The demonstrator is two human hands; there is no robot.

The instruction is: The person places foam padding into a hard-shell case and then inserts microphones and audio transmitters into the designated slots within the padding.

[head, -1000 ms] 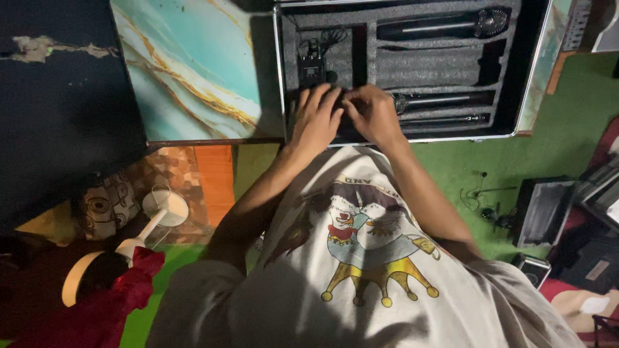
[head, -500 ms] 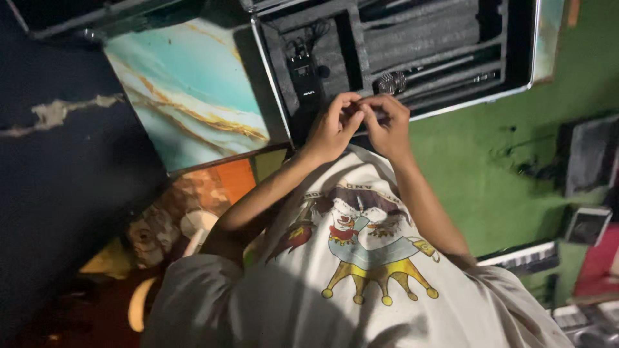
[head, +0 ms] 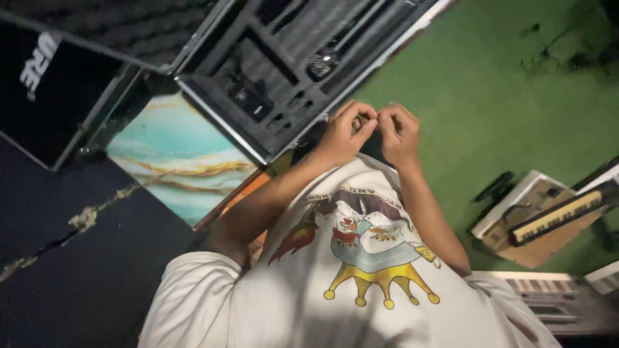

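The green floor [head: 490, 96] fills the right side of the view, and a dark, cracked surface [head: 71, 258] fills the lower left. On the floor lies an open hard case [head: 284, 84] with metal edging, its lid [head: 97, 32] thrown back at the upper left. The case is lined with dark foam cut into long slots and small square pockets; one long slot holds a microphone with a silver mesh head [head: 322, 62], and a small dark part sits in a square pocket [head: 248, 98]. What the other slots hold cannot be made out. Under the case's near corner lies a board with a turquoise and gold marbled pattern [head: 174, 161]. At the right edge stand keyboards [head: 558, 216] and a pale box.

Both hands are raised together just in front of the case's near edge, above the person's white printed shirt [head: 361, 277]. The left hand [head: 342, 132] and right hand [head: 398, 132] meet fingertip to fingertip, each grip pressed together, pinching a small dark object [head: 373, 122] between them; it is too small and hidden to identify.
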